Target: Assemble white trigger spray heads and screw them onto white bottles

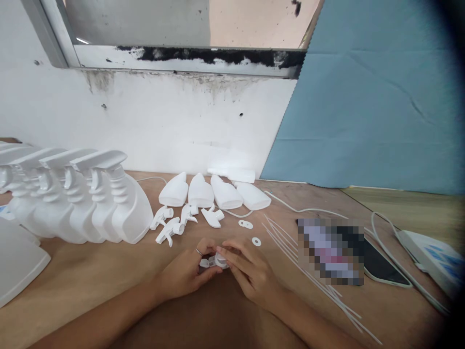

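A white trigger spray head (pixel 214 261) is held low over the table's near side, between both hands. My left hand (pixel 187 274), with a ring on one finger, is closed around its body. The fingers of my right hand (pixel 250 271) are pinched at its round collar end; whether a small part sits between them is hidden. Just beyond lie several loose trigger spray heads (pixel 211 216). To the right of these are flat white ring washers (pixel 256 241), and beside them thin white dip tubes (pixel 290 254) stretch toward the near right.
White bottles (pixel 227 192) lie along the wall. Assembled spray bottles (pixel 131 208) stand packed in a row at left. On the right are a phone (pixel 387 264), a blurred-out item (pixel 329 252), a cable (pixel 308 210) and a white box (pixel 432 257). A blue cloth (pixel 378 97) hangs behind.
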`<state>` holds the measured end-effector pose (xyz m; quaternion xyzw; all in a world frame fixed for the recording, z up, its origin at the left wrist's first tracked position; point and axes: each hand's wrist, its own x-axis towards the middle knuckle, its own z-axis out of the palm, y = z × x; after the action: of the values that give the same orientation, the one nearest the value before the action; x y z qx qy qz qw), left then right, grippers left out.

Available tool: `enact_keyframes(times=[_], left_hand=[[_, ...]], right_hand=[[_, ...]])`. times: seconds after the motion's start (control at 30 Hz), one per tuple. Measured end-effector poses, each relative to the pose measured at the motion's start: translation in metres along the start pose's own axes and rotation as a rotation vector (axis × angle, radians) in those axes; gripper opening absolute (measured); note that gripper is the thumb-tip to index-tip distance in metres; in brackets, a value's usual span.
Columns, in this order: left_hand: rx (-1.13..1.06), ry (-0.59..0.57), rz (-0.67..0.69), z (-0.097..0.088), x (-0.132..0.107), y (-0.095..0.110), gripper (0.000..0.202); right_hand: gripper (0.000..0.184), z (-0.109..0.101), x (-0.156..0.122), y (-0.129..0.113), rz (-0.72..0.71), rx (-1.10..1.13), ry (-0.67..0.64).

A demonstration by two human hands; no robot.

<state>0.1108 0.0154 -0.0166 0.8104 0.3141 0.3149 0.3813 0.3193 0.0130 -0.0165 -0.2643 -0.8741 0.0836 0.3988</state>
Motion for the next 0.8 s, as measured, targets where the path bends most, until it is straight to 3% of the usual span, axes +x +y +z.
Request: enact_keyframes(times=[0.1,0.33,0.57,0.67,0.8], left_hand=[[-0.028,0.027,-0.012,0.0,0.001,-0.001,0.025],[0.146,-0.012,-0.052,-0.001,-0.002,0.0,0.021],[0.371,-0.049,0.171,-0.004,0.0,0.008,0.027],[0.496,-0.023,0.2,-0.005,-0.001,0.004,0.036],[0.572,-0.006,0.226,-0.005,-0.003,-0.007,0.033]], right_hand=[[0.044,0.0,0.003,-0.002,0.037,0.072,-0.086],[0.025,-0.001,0.001,-0.001,0.172,0.133,-0.098],[0.031,-0.004,0.002,-0.001,0.181,0.207,-0.214],[0.038,-0.002,0.0,0.003,0.168,0.207,-0.223],[0.033,0.003,-0.003,0.007,0.132,0.187,-0.196]])
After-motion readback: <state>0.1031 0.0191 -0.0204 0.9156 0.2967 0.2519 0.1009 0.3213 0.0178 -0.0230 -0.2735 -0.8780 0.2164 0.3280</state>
